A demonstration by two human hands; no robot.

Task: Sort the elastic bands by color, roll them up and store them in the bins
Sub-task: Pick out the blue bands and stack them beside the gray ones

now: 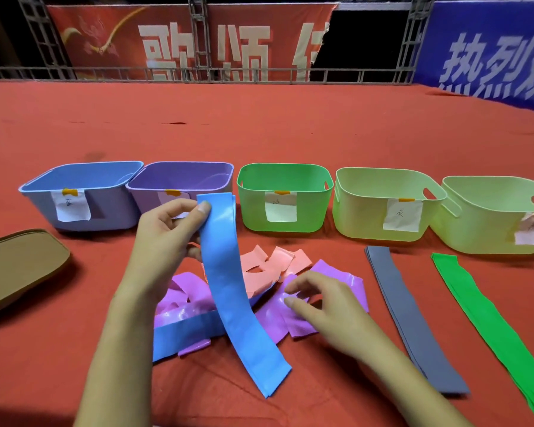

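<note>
My left hand [167,235] pinches the top end of a long blue band [228,288] and holds it up, so it drapes down over a heap of purple bands [336,278] and pink bands [272,266]. A second blue band [185,331] lies under the heap. My right hand [318,306] rests on the purple bands with fingers curled. A flat stack of grey bands [413,318] and a flat stack of green bands [490,322] lie at the right. Behind stand a blue bin [111,211], a purple bin [145,204], a green bin [253,208] and two pale green bins [358,217] [475,229].
Everything sits on a red cloth [259,134]. A stack of brown lids [16,266] lies at the left edge. Each bin carries a paper label. Banners and a metal truss rise behind the table.
</note>
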